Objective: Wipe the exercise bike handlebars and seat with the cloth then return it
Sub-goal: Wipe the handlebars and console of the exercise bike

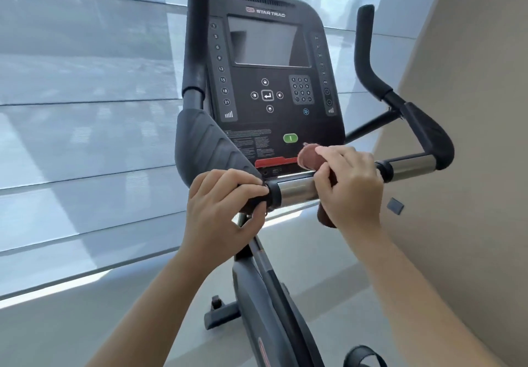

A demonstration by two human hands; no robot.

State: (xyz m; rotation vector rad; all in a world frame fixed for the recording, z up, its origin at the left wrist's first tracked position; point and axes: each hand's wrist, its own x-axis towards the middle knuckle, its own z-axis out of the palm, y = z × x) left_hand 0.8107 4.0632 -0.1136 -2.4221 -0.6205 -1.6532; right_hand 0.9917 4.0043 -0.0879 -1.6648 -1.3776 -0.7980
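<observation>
I log two items: left grip [225, 203] curled round the handlebar [297, 189]; right grip [350, 186] wrapped round brown cloth [310, 157] on it.

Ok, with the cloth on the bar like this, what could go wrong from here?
1. The cloth, bunched under the right hand, sits just below the green button on the console; a stray swipe might press it.
2. The left hand grips the handlebar beside the steel sleeve, so that patch could go unwiped.
</observation>
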